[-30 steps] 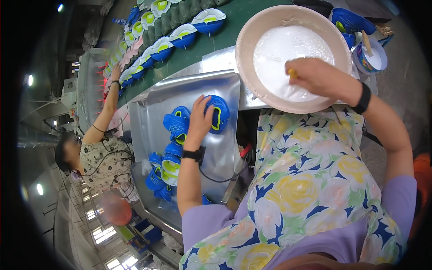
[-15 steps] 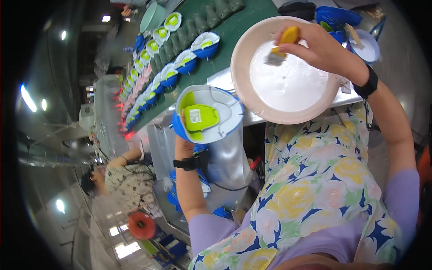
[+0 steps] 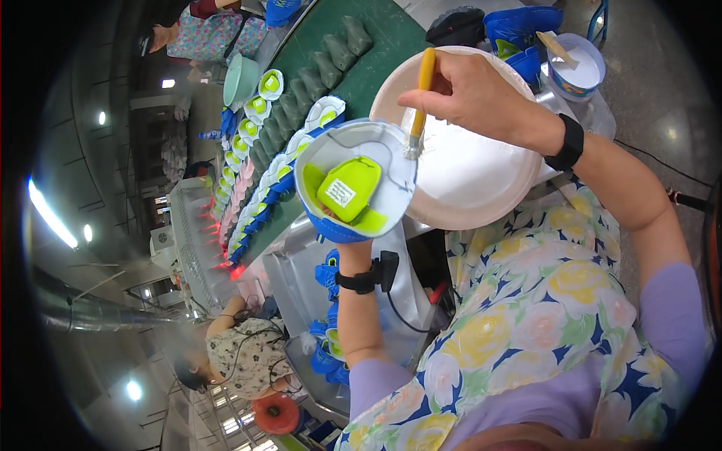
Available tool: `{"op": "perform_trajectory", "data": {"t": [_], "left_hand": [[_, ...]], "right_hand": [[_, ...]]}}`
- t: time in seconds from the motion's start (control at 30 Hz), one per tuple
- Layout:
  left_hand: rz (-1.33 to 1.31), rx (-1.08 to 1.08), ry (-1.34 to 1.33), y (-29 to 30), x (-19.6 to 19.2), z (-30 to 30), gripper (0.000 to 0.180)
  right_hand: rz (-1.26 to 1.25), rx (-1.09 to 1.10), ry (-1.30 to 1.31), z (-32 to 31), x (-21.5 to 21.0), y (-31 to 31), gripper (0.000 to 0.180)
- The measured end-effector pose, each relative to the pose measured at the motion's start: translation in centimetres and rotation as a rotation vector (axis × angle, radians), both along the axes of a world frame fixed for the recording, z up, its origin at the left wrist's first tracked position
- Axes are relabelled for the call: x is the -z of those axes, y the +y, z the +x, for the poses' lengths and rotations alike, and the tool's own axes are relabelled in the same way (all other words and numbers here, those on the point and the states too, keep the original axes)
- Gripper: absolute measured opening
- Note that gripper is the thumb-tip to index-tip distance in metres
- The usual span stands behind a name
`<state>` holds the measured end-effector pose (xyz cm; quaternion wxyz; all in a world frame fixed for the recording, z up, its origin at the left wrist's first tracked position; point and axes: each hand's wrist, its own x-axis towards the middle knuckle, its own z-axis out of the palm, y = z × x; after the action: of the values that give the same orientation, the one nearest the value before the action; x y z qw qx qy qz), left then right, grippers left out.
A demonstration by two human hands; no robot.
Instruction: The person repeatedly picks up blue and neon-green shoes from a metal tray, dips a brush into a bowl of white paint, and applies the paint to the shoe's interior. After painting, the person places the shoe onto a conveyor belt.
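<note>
My left hand (image 3: 352,246) holds up a blue shoe upper (image 3: 391,143), its pale grey-white inner side facing me and a lime-green tongue with a white label in the middle. Most of that hand's fingers are hidden behind the upper. In my right hand (image 3: 481,98) is a yellow-handled paintbrush (image 3: 426,79), pinched with the bristles pointing down. The bristle tip is at the upper's right edge and seems to touch it. Just right of the upper stands a wide pale-pink basin (image 3: 391,89) of white liquid (image 3: 470,177).
Rows of blue-and-white uppers (image 3: 325,113) and dark grey shoe lasts (image 3: 323,71) line the green table (image 3: 383,45). Top right are a small tub (image 3: 583,86) of white liquid and blue uppers (image 3: 519,26). More uppers (image 3: 327,349) lie below left. Two people are farther off.
The brush has moved from over the basin, down and left, to the upper's edge. My left hand has brought the upper slightly right and tilted it. The whole view has shifted.
</note>
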<state>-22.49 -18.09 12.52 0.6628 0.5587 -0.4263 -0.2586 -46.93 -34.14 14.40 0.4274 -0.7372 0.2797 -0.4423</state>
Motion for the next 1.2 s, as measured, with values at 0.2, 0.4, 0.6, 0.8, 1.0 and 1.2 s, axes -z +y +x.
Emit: {"op": "perform_trajectory", "data": {"t": [0.2, 0.4, 0.6, 0.8, 1.0, 1.2], "left_hand": [[-0.163, -0.079, -0.085, -0.3, 0.5, -0.7, 0.045], [-0.231, -0.154, -0.713, -0.1, 0.6, -0.3, 0.044], [0.106, -0.152, -0.515, 1.3, -0.7, 2.7, 0.044], [0.38, 0.437, 1.009, 2.8, 0.8, 1.4, 0.049], [0.311, 0.425, 1.05, 2.2, 2.6, -1.8, 0.046], [0.285, 0.323, 0.704, 1.9, 1.6, 0.3, 0.043]], "right_hand": [[0.376, -0.089, -0.096, 1.0, 1.0, 2.4, 0.034], [0.43, -0.152, -0.108, 1.1, 0.9, 4.2, 0.039], [0.207, -0.165, -0.238, 0.0, 0.3, 3.2, 0.032], [-0.2, -0.4, -0.326, -0.1, -0.6, 2.1, 0.021], [-0.471, -0.368, -0.298, 2.6, -1.0, 2.7, 0.02], [-0.168, -0.337, 0.036, 0.4, -0.8, 1.4, 0.02]]}}
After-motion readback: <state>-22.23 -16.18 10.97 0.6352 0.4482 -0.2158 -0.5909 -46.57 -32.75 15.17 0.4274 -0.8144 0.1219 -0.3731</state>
